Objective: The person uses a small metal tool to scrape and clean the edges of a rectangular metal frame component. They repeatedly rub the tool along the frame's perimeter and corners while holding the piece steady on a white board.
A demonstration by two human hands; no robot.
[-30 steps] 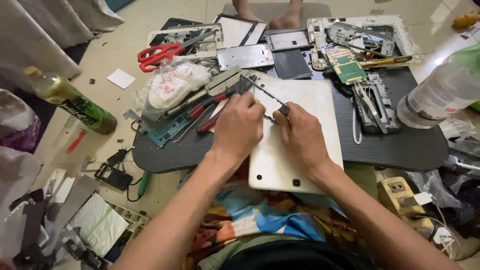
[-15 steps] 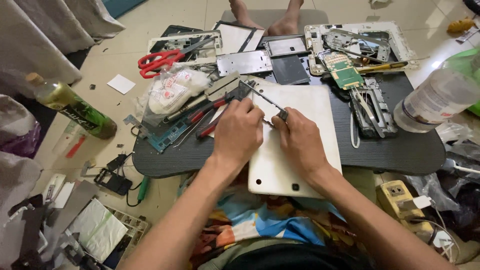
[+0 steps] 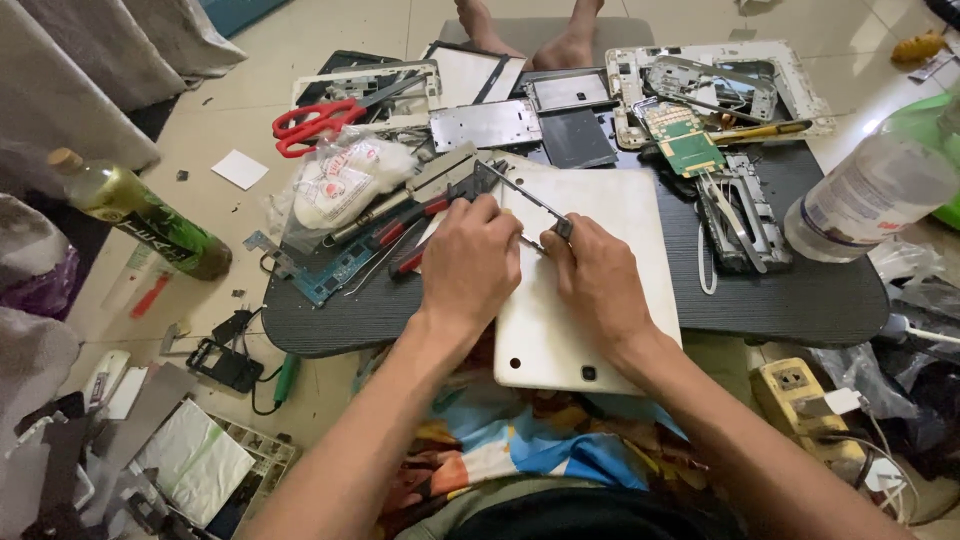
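Observation:
A white tablet back cover (image 3: 600,260) lies face down on a low dark table (image 3: 800,300). My left hand (image 3: 470,265) and my right hand (image 3: 598,280) rest on its upper left part, close together. Between them they pinch a thin dark metal frame strip (image 3: 525,195) that slants up to the left over the tablet's corner. The fingertips hide the spot where the strip meets the tablet.
Red-handled screwdrivers (image 3: 400,225), red scissors (image 3: 315,120), a plastic bag (image 3: 345,180), a green circuit board (image 3: 680,130) and phone frames (image 3: 740,215) crowd the table. A clear bottle (image 3: 880,185) stands at right, a green bottle (image 3: 140,215) lies left. Someone's bare feet (image 3: 540,35) are beyond the table.
Both hands have stayed on the tablet's upper left part with only small finger shifts on the strip. The view has tilted slightly.

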